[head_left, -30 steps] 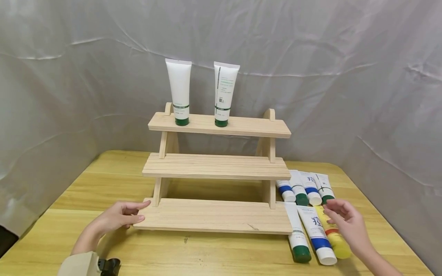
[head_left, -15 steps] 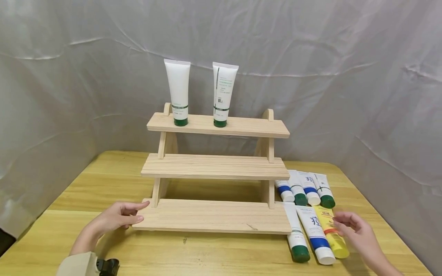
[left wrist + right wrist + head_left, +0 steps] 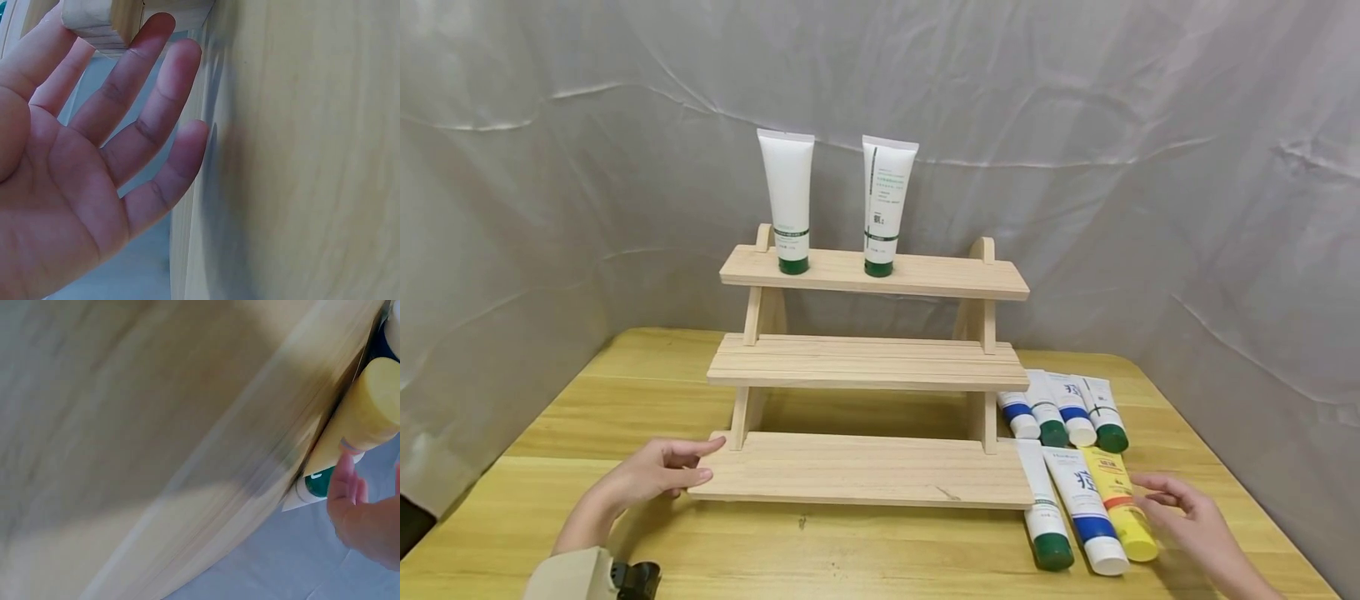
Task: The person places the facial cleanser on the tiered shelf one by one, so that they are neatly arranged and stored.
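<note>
One left hand [image 3: 658, 472] on a pale three-tier wooden stand [image 3: 865, 364], one right hand [image 3: 1191, 518] at a yellow plastic tube with an orange-red band [image 3: 1112, 483]

The left hand's grip is narrow around the left end of the bottom shelf [image 3: 865, 468], pinching the plank between thumb and index finger; the left wrist view shows the remaining fingers spread apart. The right hand's grip is fairly wide, thumb and fingers parted at the right edge of the yellow tube near its cap. Whether they press on it is hard to tell.

The yellow tube lies on the wood-grain worktop [image 3: 925, 558] to the right of the stand, its cap pointing toward the person. It ends a front row of three: next to it lies a white tube with a blue band and white cap [image 3: 1084, 500], then a white tube with a dark green cap [image 3: 1045, 512] just beside the bottom shelf. Behind them, a back row of four white tubes [image 3: 1073, 408] shows blue bands and green caps, its left end partly hidden by the stand.

On the top shelf [image 3: 955, 273], two white tubes [image 3: 790, 192] stand upright on green caps, well apart. Grey fabric [image 3: 1075, 108] hangs behind everything.
</note>
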`<state>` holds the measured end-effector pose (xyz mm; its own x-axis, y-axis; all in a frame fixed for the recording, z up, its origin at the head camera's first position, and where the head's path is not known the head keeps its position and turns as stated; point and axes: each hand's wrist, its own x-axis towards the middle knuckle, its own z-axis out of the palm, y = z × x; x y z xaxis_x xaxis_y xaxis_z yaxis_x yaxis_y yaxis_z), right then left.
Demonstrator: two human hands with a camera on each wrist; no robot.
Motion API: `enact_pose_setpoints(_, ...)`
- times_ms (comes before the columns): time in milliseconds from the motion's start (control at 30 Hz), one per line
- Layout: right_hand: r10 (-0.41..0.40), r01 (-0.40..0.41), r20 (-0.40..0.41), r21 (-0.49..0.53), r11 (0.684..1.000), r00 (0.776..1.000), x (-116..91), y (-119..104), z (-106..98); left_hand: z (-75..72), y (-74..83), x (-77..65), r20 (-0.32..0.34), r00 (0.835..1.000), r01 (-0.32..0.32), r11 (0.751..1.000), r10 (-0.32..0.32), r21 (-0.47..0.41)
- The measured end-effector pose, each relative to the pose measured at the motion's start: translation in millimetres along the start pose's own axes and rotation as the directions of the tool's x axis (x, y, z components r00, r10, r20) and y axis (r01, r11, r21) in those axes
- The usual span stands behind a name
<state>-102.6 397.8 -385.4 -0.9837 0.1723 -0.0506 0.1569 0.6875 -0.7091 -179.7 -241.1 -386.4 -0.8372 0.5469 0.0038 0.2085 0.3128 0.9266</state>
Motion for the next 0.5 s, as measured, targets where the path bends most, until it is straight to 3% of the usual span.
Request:
enact_pose_setpoints(267,0.032,-0.040,0.122,0.061,0.997,0.992,-2.3,-6.4,1.8,0.4,1.1,-0.4,-0.020,0.999,0.046,0.999,-0.045,0.009)
enact_pose_setpoints(500,0.057,-0.059,0.131,0.009,0.998,0.990,2.2,-7.6,3.7,1.0,2.2,0.3,-0.037,0.998,0.054,0.998,-0.053,0.023)
